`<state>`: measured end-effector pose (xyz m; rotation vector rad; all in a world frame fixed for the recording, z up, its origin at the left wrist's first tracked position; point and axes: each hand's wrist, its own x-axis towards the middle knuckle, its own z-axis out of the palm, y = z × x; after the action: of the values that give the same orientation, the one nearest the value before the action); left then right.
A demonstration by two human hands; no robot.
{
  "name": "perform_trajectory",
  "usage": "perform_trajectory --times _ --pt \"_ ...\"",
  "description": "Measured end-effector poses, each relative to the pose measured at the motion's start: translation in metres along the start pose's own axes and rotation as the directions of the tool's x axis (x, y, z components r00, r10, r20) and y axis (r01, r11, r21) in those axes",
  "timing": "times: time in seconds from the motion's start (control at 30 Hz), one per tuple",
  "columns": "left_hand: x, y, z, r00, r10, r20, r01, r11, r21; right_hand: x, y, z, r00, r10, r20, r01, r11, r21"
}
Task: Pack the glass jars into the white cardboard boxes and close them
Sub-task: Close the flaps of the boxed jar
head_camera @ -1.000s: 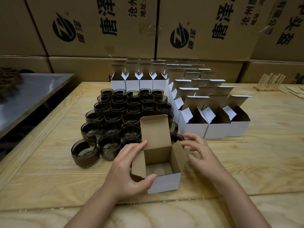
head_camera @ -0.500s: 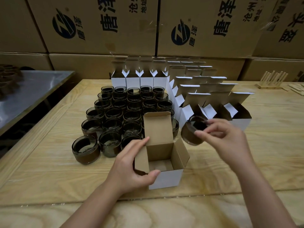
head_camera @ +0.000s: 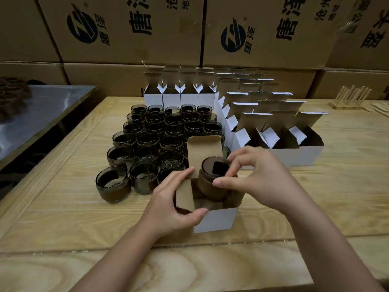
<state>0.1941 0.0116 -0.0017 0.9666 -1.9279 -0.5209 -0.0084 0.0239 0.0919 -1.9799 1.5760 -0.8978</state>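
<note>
The right grip (head_camera: 263, 180) is clamped on a jar (head_camera: 210, 186) half inside the near box (head_camera: 214, 220); the left grip (head_camera: 170, 205) clamps that box; many jars (head_camera: 147, 142) wait unpacked.

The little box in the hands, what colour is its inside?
The cardboard box is plain brown inside, white outside; the head view shows it best.

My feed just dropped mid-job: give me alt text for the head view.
The right hand holds a glass jar partly inside an open white box, which the left hand grips on the wooden table. Behind stand rows of loose jars, more open boxes and stacked brown cartons.
</note>
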Motion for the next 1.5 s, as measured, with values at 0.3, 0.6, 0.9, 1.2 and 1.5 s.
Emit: perform_trajectory --times 0.3,0.6,0.9,1.2,1.5 --pt "0.000 -0.005 0.001 1.000 0.003 -0.011 -0.003 1.000 -0.012 -0.004 -0.010 0.022 0.991 -0.039 0.131 0.094 0.892 -0.442" --pt "0.000 -0.007 0.002 0.998 0.048 -0.040 -0.048 0.999 0.003 0.011 -0.014 0.031 0.961 0.111 0.252 0.100 0.711 -0.696" --pt "-0.003 -0.012 0.003 0.999 -0.016 -0.041 0.014 0.998 -0.062 0.005 0.029 0.019 0.954 -0.030 -0.298 0.096 0.973 0.210" --pt "-0.007 -0.013 0.012 0.989 -0.079 -0.123 0.032 0.939 -0.343 -0.005 0.064 0.067 0.987 0.111 -0.112 -0.017 0.782 0.623" --pt "-0.007 -0.012 0.011 0.997 0.056 -0.056 -0.061 0.992 -0.112 -0.005 0.065 0.068 0.991 0.072 -0.112 0.014 0.781 0.624"
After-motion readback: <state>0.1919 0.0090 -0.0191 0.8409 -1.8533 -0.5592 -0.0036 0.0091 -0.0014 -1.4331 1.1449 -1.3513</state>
